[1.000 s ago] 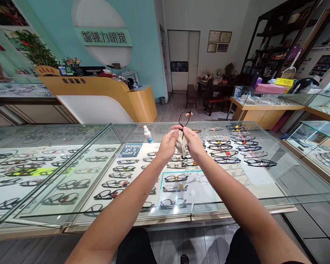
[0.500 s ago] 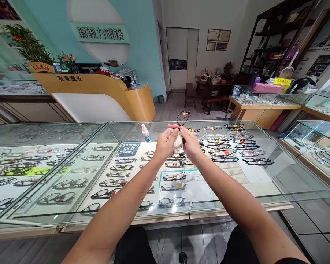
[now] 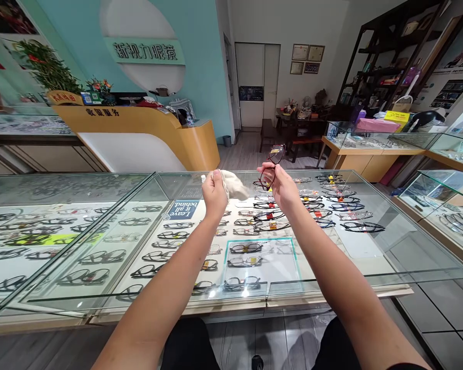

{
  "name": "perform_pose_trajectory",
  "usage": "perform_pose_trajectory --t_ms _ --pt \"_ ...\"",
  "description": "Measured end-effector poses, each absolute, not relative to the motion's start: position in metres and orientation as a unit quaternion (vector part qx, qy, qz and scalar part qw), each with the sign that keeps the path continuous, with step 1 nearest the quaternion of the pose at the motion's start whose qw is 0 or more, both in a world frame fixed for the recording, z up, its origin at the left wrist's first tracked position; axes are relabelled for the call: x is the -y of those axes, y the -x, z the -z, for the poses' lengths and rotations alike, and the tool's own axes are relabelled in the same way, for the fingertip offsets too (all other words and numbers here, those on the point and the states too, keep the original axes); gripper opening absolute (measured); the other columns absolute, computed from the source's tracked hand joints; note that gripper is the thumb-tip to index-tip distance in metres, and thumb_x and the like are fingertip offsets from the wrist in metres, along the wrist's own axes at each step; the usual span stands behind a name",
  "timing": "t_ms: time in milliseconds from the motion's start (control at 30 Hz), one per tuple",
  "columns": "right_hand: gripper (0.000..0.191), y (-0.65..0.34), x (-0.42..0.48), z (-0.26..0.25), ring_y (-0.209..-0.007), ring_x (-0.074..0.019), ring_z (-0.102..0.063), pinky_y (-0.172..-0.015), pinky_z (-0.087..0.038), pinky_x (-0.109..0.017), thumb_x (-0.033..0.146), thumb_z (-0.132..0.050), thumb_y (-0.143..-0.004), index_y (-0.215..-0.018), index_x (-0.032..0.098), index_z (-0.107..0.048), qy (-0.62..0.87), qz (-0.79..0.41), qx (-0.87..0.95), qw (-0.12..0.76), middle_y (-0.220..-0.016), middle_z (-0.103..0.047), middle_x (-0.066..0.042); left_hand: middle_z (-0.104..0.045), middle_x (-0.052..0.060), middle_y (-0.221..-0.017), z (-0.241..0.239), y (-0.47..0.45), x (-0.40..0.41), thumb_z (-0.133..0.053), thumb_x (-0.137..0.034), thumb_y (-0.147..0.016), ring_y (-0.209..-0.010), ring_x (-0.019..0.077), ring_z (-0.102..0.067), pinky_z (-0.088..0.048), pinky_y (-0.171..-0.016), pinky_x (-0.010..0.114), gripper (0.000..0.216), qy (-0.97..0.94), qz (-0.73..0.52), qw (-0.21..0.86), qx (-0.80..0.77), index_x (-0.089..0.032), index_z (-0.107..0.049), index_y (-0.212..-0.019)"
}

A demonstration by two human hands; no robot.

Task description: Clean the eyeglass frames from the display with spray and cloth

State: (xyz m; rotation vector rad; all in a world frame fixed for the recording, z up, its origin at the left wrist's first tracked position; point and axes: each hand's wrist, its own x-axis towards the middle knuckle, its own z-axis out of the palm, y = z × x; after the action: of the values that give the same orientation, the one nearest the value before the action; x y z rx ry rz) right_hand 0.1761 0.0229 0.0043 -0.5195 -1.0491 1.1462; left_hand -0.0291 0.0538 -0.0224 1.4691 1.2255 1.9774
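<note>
My left hand (image 3: 214,193) is closed on a small pale cleaning cloth (image 3: 234,186), which hangs out to the right of the fist. My right hand (image 3: 281,186) pinches a pair of dark red-framed glasses (image 3: 273,163), held up above the glass display counter (image 3: 331,246). The two hands are apart, with a gap between cloth and glasses. A small white spray bottle (image 3: 203,178) on the counter is mostly hidden behind my left hand.
Under the glass lie several rows of spectacle frames (image 3: 312,208) and a blue sign card (image 3: 184,209). A yellow reception desk (image 3: 139,134) stands behind. More glass cases (image 3: 439,195) run along the right. Dark shelving (image 3: 389,61) and a table with chairs are at the back.
My hands have separated: the left drew the cloth off to the left, the right lifted the glasses up and to the right. Before, both worked together on the glasses.
</note>
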Motion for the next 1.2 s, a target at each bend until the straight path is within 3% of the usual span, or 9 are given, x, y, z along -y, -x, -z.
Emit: perform_pose_trajectory --t_ms 200,267,367,467,633,733,867,1067,1200 --pt "0.038 -0.184 -0.021 -0.009 -0.102 -0.0217 -0.075 -0.090 -0.055 -0.031 0.063 -0.073 -0.096 -0.103 0.026 -0.079 0.251 -0.523 0.483 0.656 -0.098 -0.081 -0.005 -0.080 0.012 -0.096 0.022 0.043 -0.049 -0.036 -0.057 -0.113 -0.091 0.0337 -0.074 -0.051 -0.092 0.046 0.048 -0.664 -0.452 0.023 -0.595 -0.024 -0.070 -0.108" --pt "0.041 -0.185 -0.019 -0.011 -0.098 -0.0224 -0.074 -0.089 -0.055 -0.033 0.066 -0.073 -0.094 -0.098 0.025 -0.079 0.257 -0.519 0.509 0.637 -0.095 -0.079 -0.005 -0.082 0.018 -0.110 0.025 0.040 -0.048 -0.036 -0.056 -0.113 -0.109 0.0404 -0.075 -0.049 -0.103 0.054 0.051 -0.682 -0.406 -0.015 -0.608 -0.021 -0.072 -0.116" --pt "0.046 -0.189 -0.017 -0.014 -0.087 -0.0219 -0.069 -0.089 -0.053 -0.035 0.068 -0.072 -0.093 -0.087 0.023 -0.080 0.261 -0.493 0.580 0.594 -0.084 -0.077 -0.005 -0.067 0.025 -0.157 0.027 0.036 -0.046 -0.041 -0.061 -0.112 -0.151 0.0432 -0.058 -0.036 -0.124 0.060 0.062 -0.704 -0.467 -0.107 -0.524 -0.016 -0.064 -0.148" --pt "0.049 -0.196 -0.014 -0.017 -0.079 -0.0217 -0.064 -0.091 -0.050 -0.038 0.065 -0.067 -0.097 -0.079 0.021 -0.080 0.279 -0.451 0.672 0.516 -0.072 -0.072 -0.005 -0.052 0.023 -0.174 0.026 0.034 -0.046 -0.052 -0.073 -0.106 -0.166 0.0394 -0.043 -0.029 -0.131 0.054 0.079 -0.733 -0.510 -0.163 -0.419 -0.018 -0.053 -0.163" --pt "0.046 -0.202 -0.010 -0.021 -0.072 -0.0205 -0.061 -0.086 -0.050 -0.038 0.056 -0.065 -0.097 -0.071 0.021 -0.079 0.280 -0.445 0.729 0.438 -0.072 -0.073 -0.004 -0.066 0.022 -0.161 0.023 0.034 -0.044 -0.067 -0.081 -0.097 -0.156 0.0415 -0.056 -0.035 -0.127 0.049 0.091 -0.769 -0.530 -0.149 -0.324 -0.020 -0.057 -0.163" --pt "0.043 -0.202 -0.009 -0.020 -0.070 -0.0195 -0.061 -0.084 -0.050 -0.038 0.052 -0.064 -0.096 -0.069 0.021 -0.077 0.278 -0.444 0.738 0.426 -0.074 -0.074 -0.004 -0.078 0.019 -0.144 0.022 0.032 -0.042 -0.072 -0.081 -0.093 -0.144 0.0416 -0.066 -0.039 -0.123 0.050 0.082 -0.772 -0.539 -0.109 -0.319 -0.022 -0.070 -0.151" --pt "0.044 -0.204 -0.012 -0.017 -0.073 -0.0202 -0.063 -0.086 -0.050 -0.037 0.051 -0.062 -0.097 -0.070 0.021 -0.079 0.301 -0.423 0.743 0.423 -0.072 -0.073 -0.003 -0.082 0.018 -0.135 0.019 0.030 -0.038 -0.075 -0.082 -0.090 -0.134 0.0407 -0.070 -0.040 -0.120 0.051 0.076 -0.767 -0.543 -0.080 -0.332 -0.023 -0.077 -0.137" --pt "0.018 -0.210 -0.020 -0.017 -0.083 -0.0217 -0.067 -0.091 -0.053 -0.039 0.038 -0.067 -0.086 -0.085 0.023 -0.078 0.347 -0.345 0.618 0.615 -0.077 -0.074 -0.002 -0.082 0.018 -0.136 0.019 0.029 -0.037 -0.082 -0.076 -0.089 -0.131 0.0399 -0.072 -0.040 -0.118 0.050 0.071 -0.744 -0.571 -0.073 -0.338 -0.023 -0.077 -0.136" --pt "0.018 -0.216 -0.024 -0.018 -0.078 -0.0198 -0.062 -0.086 -0.051 -0.038 0.036 -0.066 -0.083 -0.081 0.022 -0.076 0.370 -0.294 0.567 0.674 -0.073 -0.067 -0.001 -0.082 0.018 -0.135 0.021 0.030 -0.040 -0.082 -0.075 -0.089 -0.130 0.0395 -0.072 -0.042 -0.117 0.050 0.070 -0.728 -0.583 -0.096 -0.348 -0.022 -0.077 -0.134"
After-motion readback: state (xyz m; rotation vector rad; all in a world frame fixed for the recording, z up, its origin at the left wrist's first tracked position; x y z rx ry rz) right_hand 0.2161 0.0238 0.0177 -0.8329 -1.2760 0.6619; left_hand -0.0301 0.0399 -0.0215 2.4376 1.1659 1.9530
